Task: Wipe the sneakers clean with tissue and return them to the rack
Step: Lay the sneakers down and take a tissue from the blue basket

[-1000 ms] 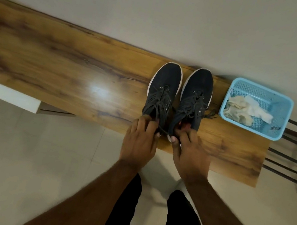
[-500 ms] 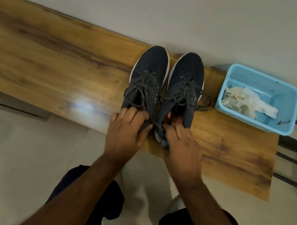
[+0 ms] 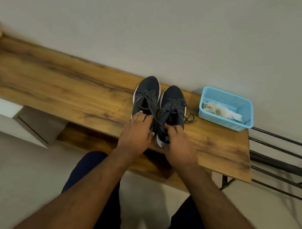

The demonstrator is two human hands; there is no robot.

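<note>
Your left hand (image 3: 136, 132) curls its fingers (image 3: 141, 117) over the heel of the left dark navy mesh sneaker (image 3: 147, 95); your right hand (image 3: 178, 145) grips the heel collar of the right dark navy mesh sneaker (image 3: 173, 106). Both sit side by side on the wood-grain desk (image 3: 60, 86), toes to the wall, likely held for lifting together. Crumpled white tissue (image 3: 220, 111) lies in the light blue plastic basket (image 3: 229, 100), looking used. Black metal rack (image 3: 288, 156) stands just right.
</note>
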